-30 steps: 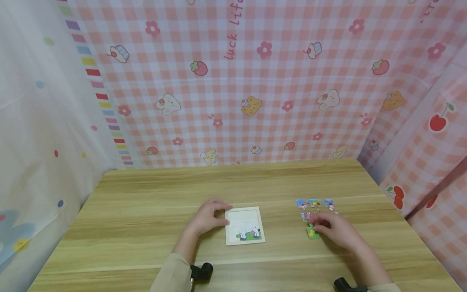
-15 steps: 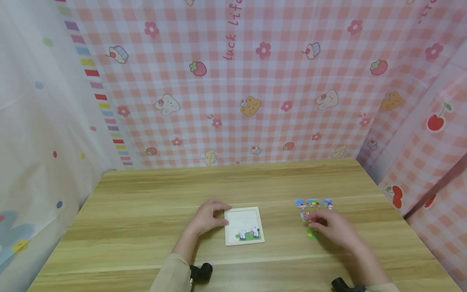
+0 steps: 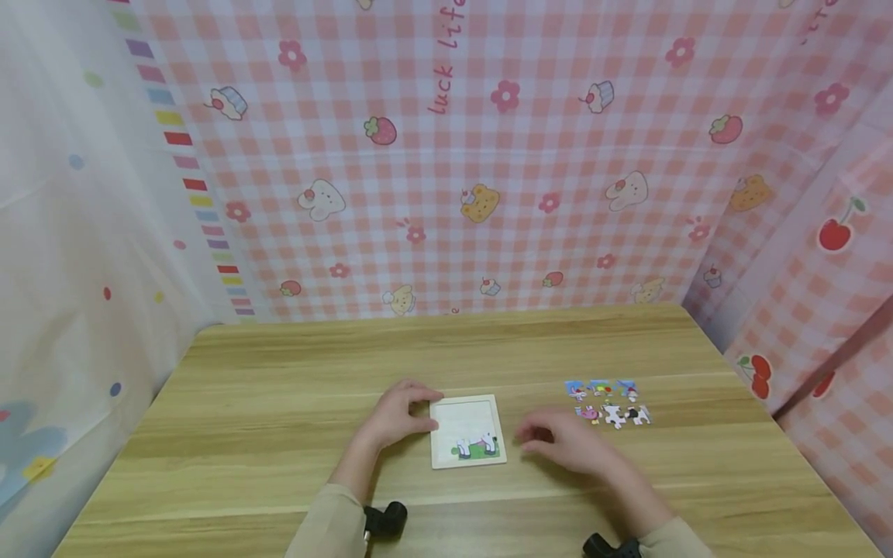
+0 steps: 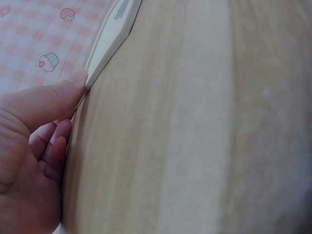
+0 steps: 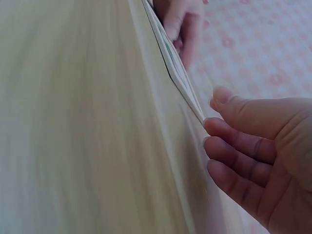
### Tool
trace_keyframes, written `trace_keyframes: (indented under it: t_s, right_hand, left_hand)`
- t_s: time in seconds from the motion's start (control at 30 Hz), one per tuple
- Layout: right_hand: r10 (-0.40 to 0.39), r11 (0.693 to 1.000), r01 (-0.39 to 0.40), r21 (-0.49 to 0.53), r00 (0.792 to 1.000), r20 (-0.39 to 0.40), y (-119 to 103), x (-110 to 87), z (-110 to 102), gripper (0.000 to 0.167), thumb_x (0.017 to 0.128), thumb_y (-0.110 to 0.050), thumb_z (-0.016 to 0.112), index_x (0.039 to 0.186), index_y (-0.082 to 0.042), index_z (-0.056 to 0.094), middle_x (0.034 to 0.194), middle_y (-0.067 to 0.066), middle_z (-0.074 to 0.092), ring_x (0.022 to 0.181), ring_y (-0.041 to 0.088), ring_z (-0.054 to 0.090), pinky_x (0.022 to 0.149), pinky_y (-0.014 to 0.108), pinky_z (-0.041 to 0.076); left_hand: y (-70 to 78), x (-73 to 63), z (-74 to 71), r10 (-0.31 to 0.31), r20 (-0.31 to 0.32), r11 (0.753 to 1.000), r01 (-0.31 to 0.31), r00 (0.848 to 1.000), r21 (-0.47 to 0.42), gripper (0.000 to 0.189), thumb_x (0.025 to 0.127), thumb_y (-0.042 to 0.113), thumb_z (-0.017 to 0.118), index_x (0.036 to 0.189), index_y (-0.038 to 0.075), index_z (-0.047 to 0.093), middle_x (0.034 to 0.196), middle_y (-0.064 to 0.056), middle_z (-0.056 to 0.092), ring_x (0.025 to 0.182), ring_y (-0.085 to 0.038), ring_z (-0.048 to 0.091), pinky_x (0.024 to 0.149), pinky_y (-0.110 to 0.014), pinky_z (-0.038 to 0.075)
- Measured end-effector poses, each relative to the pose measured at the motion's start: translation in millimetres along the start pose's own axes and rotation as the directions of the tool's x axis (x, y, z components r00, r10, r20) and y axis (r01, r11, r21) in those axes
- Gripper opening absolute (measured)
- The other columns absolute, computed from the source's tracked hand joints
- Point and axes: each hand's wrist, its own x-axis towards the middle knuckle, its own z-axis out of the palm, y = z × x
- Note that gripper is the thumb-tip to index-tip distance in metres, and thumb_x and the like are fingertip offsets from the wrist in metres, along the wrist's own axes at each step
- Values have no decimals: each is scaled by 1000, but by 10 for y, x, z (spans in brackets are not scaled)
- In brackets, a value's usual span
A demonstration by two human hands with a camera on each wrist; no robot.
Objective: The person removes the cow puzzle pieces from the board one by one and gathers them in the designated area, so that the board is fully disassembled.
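A square wooden puzzle tray (image 3: 441,457) lies flat, with a white-animal-and-green section in its lower right. My left hand (image 3: 396,418) holds the tray's left side, thumb on the edge and index finger at the top left corner; in the left wrist view the thumb (image 4: 61,95) meets the rim. Just right of the tray is my right hand (image 3: 561,442), thumb and fingers (image 5: 234,153) curled together. The green puzzle piece from the table is in its grasp, hidden by the fingers. Further right, several loose puzzle pieces (image 3: 614,416) lie in two rows.
Everything lies on a wood-grain table (image 3: 293,372). Behind it hangs a pink checked curtain (image 3: 446,170), with a white dotted curtain (image 3: 77,232) on the left. Black wrist cameras (image 3: 386,519) sit on both forearms.
My right hand has moved left from the loose pieces to beside the tray. The green piece with a yellow figure is gone from its spot. My left hand and the tray have stayed still.
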Motion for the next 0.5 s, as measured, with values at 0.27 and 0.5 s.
trace_keyframes:
  t_s: [0.27, 0.5]
  right_hand:
    - [-19, 999, 20, -26, 998, 58, -172, 227, 171, 14, 86, -19, 78, 98, -16, 71, 91, -12, 65, 82, 3, 56, 75, 25, 51]
    - [-40, 999, 41, -25, 997, 59, -226, 333, 275, 19, 85, -15, 79, 102, -14, 71, 93, -6, 65, 80, 9, 56, 72, 24, 49]
  left_hand:
    - [25, 4, -4, -6, -1, 1000, 6, 1000, 5, 40, 79, 9, 83, 118, 7, 72, 116, -8, 61, 111, -30, 55, 101, -50, 43]
    - [5, -3, 0, 11, -7, 1000, -10, 1000, 21, 40, 79, 9, 83, 117, 7, 73, 116, -8, 62, 111, -30, 55, 100, -50, 43]
